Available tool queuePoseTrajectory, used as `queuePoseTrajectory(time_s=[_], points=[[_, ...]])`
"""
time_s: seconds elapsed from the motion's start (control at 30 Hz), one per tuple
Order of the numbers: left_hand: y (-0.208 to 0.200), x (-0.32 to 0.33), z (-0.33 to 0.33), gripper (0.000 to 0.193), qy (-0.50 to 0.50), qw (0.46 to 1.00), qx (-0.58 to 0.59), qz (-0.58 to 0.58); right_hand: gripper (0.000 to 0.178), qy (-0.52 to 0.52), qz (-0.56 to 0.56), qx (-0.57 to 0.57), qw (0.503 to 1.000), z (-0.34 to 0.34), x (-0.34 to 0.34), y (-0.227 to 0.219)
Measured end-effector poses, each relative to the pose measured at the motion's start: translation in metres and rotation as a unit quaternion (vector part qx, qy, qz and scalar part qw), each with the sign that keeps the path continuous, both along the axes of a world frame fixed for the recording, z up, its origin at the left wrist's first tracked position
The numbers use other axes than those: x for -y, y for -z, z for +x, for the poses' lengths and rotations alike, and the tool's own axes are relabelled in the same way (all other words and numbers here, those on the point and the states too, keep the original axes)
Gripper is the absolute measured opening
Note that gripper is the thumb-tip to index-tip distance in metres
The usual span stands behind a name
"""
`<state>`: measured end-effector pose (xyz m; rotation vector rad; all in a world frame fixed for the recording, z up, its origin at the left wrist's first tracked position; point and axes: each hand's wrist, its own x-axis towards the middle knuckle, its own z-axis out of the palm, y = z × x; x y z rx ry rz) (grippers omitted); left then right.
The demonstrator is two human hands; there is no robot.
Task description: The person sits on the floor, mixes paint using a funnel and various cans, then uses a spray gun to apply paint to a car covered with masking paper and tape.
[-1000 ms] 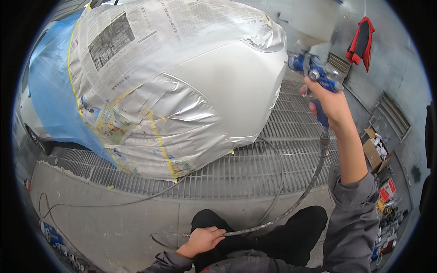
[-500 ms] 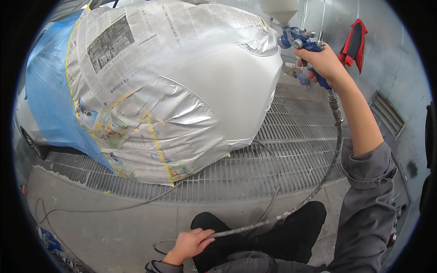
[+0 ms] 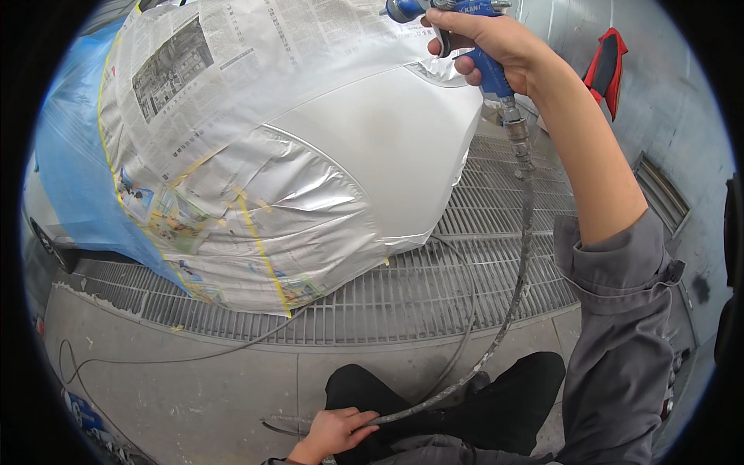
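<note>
My right hand (image 3: pixel 500 48) is wrapped round the blue handle of a spray gun (image 3: pixel 490 76), raised at the top of the view with fingers at its trigger. The gun's nozzle end points left over the car; its cup is out of view. From the handle an air hose (image 3: pixel 521 256) hangs and curves down to my lap. There my left hand (image 3: pixel 339 432) is closed on the hose. Ahead stands a car's silvery-white bumper corner (image 3: pixel 372 147), bordered by masking newspaper (image 3: pixel 232 93) with yellow tape. Blue plastic film (image 3: pixel 77 155) covers the car farther left.
Slatted metal floor grating (image 3: pixel 364 318) runs beneath the car, with concrete floor (image 3: pixel 201 387) on my side. The hose trails across both. A red and black cloth (image 3: pixel 606 71) hangs on the right wall, above a louvred vent (image 3: pixel 663 194). Blue cans (image 3: pixel 85 411) stand at lower left.
My right hand has swung the spray gun to the left and nearer over the car, drawing the hose along. My left hand has shifted slightly right and down, still on the hose.
</note>
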<state>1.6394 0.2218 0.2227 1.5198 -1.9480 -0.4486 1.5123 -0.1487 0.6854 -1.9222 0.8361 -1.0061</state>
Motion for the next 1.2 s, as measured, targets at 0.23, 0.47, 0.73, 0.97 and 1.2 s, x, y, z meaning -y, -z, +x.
queuePoseTrajectory(time_s=[0.23,0.47,0.73,0.97,1.2], points=[[-0.003,0.012,-0.007,0.027,0.011,1.000,0.002,-0.008,0.037,0.053,-0.045,-0.021,0.997,-0.028,0.023,0.018],[-0.001,0.034,-0.017,0.026,0.048,0.999,0.001,-0.024,0.033,0.164,0.003,-0.034,0.986,-0.094,0.060,0.033],[0.023,0.053,-0.026,0.028,0.047,0.999,-0.008,-0.016,0.028,0.304,-0.091,-0.029,0.948,-0.155,0.089,0.057],[0.038,0.051,-0.026,0.027,0.037,0.999,-0.003,-0.008,0.034,0.290,-0.145,-0.041,0.945,-0.089,0.038,0.081],[0.038,0.023,-0.013,0.027,0.029,1.000,-0.008,0.003,0.033,0.176,-0.174,-0.066,0.967,-0.004,-0.021,0.089]])
